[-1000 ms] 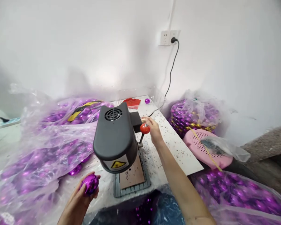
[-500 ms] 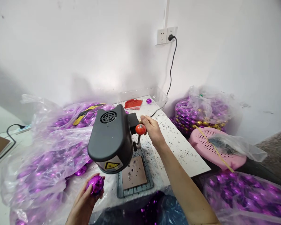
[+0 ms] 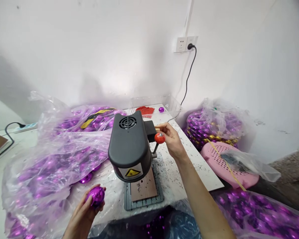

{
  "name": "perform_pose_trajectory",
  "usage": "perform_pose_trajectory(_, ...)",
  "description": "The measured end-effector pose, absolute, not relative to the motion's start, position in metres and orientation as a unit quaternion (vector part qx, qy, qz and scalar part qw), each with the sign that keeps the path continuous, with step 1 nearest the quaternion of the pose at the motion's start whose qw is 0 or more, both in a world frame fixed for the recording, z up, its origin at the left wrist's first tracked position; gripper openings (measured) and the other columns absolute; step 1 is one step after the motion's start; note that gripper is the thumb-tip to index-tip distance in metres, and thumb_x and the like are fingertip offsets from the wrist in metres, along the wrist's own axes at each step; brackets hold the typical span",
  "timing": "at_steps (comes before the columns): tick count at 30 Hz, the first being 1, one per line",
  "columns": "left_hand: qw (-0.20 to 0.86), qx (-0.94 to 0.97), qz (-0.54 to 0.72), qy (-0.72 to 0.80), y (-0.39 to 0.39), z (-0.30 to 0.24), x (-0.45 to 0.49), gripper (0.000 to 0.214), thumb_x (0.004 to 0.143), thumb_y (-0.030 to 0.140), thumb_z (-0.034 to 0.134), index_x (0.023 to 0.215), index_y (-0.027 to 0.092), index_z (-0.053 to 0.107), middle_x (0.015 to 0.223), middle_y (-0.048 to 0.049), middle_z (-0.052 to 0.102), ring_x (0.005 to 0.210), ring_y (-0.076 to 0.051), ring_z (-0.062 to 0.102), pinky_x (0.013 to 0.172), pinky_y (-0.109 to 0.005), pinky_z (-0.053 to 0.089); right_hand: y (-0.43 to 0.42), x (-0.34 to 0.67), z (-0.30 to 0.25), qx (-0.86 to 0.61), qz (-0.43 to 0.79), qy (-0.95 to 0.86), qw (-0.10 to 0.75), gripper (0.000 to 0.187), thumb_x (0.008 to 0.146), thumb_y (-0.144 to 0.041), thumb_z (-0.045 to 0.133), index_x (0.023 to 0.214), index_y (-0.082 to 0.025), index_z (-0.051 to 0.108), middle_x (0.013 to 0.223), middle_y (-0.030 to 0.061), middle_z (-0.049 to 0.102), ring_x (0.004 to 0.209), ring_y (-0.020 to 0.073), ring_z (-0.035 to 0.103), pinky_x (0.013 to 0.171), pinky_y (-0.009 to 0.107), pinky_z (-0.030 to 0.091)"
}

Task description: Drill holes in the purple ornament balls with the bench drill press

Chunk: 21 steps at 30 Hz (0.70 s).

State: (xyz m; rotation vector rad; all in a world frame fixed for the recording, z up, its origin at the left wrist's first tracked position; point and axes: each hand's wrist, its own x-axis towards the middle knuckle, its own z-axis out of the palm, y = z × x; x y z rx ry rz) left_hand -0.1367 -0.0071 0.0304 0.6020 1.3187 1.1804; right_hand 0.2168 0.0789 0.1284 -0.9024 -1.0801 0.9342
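Note:
In my left hand is a shiny purple bauble, held by curled fingers below and left of the machine. My right hand pinches a small brass-coloured piece at the side bracket of a black bench drill press. Against its fingers sits the red ball knob of the press lever. The press head carries a yellow warning sticker and hangs over a brown board on the ribbed metal base. The head hides the drill bit.
Clear plastic bags of purple baubles cover the left of the white table. A clear tray with a red cloth stands behind. More bagged baubles and a pink perforated plastic piece lie right. Dark shavings litter the tabletop.
The press head has swung to the right, more over the base, and my right hand has moved right with it. My left hand with the bauble has shifted slightly left.

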Motion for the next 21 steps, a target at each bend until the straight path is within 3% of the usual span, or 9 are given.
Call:
perform_pose_trajectory(9,0.602,0.264,0.493,0.570,-0.010,0.050,-0.128,0.062,0.056,0.052,0.093,0.107,0.023,0.075,0.105,-0.0072,0.077,0.076,-0.022,0.065,0.064,-0.030,0.054,0.079,0.223,0.126,-0.398,0.412,-0.485,0.661,0.046,0.071,-0.054,0.079,0.099,-0.021,0.066,0.092,0.0028,0.065,0.085,0.0103,0.058,0.076,0.025,0.049)
perform_pose_trajectory(13,0.594,0.266,0.501,0.571,-0.007,0.044,-0.123,0.065,0.055,0.052,0.095,0.108,0.021,0.073,0.102,-0.0079,0.077,0.073,-0.021,0.064,0.062,-0.028,0.052,0.081,0.219,0.129,-0.420,0.409,-0.473,0.657,0.046,0.079,-0.062,0.069,0.092,-0.018,0.064,0.081,0.0020,0.061,0.074,0.0080,0.054,0.066,0.022,0.046)
perform_pose_trajectory(16,0.594,0.277,0.511,0.556,-0.008,0.041,-0.121,0.065,0.061,0.052,0.091,0.114,0.021,0.071,0.106,-0.0094,0.076,0.074,-0.020,0.064,0.061,-0.027,0.051,0.083,0.217,0.128,-0.424,0.409,-0.476,0.652,0.049,0.076,-0.065,0.071,0.080,-0.017,0.060,0.070,-0.0005,0.054,0.065,0.0061,0.046,0.058,0.021,0.039)
perform_pose_trajectory(21,0.608,0.299,0.504,0.535,-0.015,0.043,-0.125,0.061,0.072,0.050,0.085,0.123,0.020,0.068,0.116,-0.0116,0.073,0.079,-0.019,0.064,0.067,-0.027,0.051,0.084,0.221,0.125,-0.405,0.395,-0.497,0.658,0.047,0.073,-0.062,0.076,0.089,-0.020,0.063,0.081,-0.0002,0.059,0.073,0.0064,0.050,0.066,0.021,0.044)
